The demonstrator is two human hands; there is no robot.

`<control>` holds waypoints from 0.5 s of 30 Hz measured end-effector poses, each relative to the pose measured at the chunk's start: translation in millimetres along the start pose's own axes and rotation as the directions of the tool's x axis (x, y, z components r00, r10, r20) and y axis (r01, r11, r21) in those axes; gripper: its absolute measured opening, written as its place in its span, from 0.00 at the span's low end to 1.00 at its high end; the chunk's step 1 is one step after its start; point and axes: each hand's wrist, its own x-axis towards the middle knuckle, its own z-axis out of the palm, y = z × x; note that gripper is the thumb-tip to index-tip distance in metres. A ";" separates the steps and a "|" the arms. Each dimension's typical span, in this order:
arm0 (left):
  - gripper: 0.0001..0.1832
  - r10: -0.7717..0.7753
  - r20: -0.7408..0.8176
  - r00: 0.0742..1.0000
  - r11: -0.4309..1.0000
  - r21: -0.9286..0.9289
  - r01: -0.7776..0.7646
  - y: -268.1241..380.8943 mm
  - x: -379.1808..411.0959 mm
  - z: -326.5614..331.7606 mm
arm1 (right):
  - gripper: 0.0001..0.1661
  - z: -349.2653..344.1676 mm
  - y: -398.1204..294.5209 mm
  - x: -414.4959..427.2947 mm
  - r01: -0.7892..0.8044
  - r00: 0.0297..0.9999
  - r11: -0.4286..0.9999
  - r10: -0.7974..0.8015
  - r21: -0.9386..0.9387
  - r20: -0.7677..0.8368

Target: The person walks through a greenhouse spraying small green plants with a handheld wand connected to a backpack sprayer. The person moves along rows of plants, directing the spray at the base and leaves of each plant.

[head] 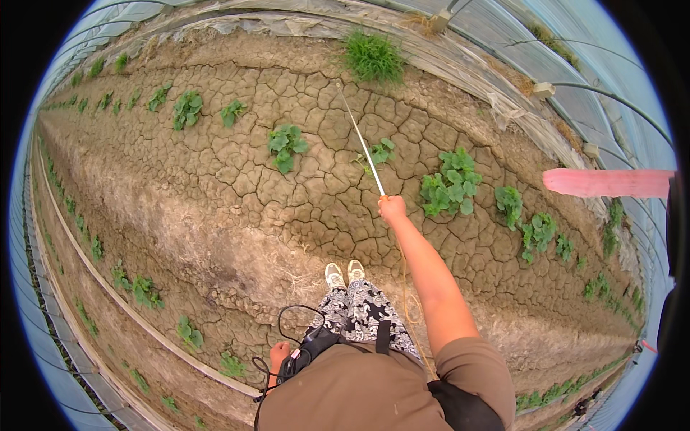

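My right hand [392,209] grips the orange end of a long thin metal wand [362,141], held out over cracked soil. The wand's far tip is above the soil near a clump of grass [373,56]. A yellowish hose [405,280] runs from the hand down along my right side. Under the wand grows a small leafy plant [381,152], with a bigger one [453,183] to its right and another [285,144] to its left. My left hand [279,355] hangs by my left hip beside a black pouch [302,360] with black cables; its fingers look curled, but their inside is hidden.
Rows of leafy plants [187,109] run across the cracked bed inside a plastic-film tunnel. Crumpled plastic sheeting [323,24] and curved metal hoops [614,97] line the far edge. A pale strip [161,345] crosses the ground at left. Something pink [609,183] juts in at right.
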 end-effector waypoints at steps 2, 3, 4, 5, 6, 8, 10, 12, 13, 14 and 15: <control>0.15 0.010 -0.019 1.000 1.000 0.000 -0.010 -3.5 3.4 1.2 | 0.07 -13.0 10.1 -13.3 -0.063 0.998 0.998 0.064 0.020 -0.025; 0.15 0.013 -0.027 1.000 1.000 0.003 -0.013 -1.0 2.7 1.2 | 0.07 -21.2 16.7 -18.9 -0.097 0.994 0.995 0.098 0.031 -0.037; 0.15 0.017 0.035 0.999 0.999 0.036 -0.019 1.1 6.8 -0.8 | 0.07 -28.0 23.4 -25.0 -0.100 0.993 0.993 0.103 0.060 -0.062; 0.15 0.034 0.025 0.999 0.997 0.072 -0.035 2.8 6.5 0.5 | 0.08 -37.0 29.5 -30.1 -0.121 0.989 0.991 0.125 0.056 -0.082; 0.15 0.053 0.011 0.999 0.993 0.104 -0.053 4.8 7.4 0.6 | 0.08 -44.9 31.9 -37.3 -0.138 0.985 0.989 0.142 0.053 -0.099; 0.16 0.046 0.005 0.999 0.987 0.155 -0.046 8.3 8.4 0.9 | 0.08 -59.9 44.6 -48.7 -0.166 0.977 0.977 0.182 0.136 -0.112; 0.16 0.057 0.021 0.998 0.991 0.122 -0.059 18.4 9.5 0.2 | 0.08 -81.2 59.9 -55.1 -0.159 0.968 0.971 0.189 0.180 -0.163; 0.15 0.084 -0.074 0.994 0.988 0.138 -0.073 22.9 1.3 2.6 | 0.06 -91.3 65.7 -58.2 -0.185 0.959 0.959 0.224 0.214 -0.174; 0.15 0.077 -0.035 0.996 0.986 0.153 -0.071 34.3 3.5 0.7 | 0.06 -102.5 73.7 -60.2 -0.195 0.951 0.950 0.244 0.244 -0.191; 0.16 0.068 0.003 0.998 0.984 0.167 -0.068 45.9 5.8 -1.0 | 0.05 -113.9 81.5 -62.3 -0.204 0.941 0.940 0.265 0.273 -0.208; 0.16 0.055 0.028 0.998 0.983 0.172 -0.059 47.6 5.6 -3.2 | 0.05 -120.1 85.3 -64.1 -0.208 0.937 0.932 0.277 0.295 -0.213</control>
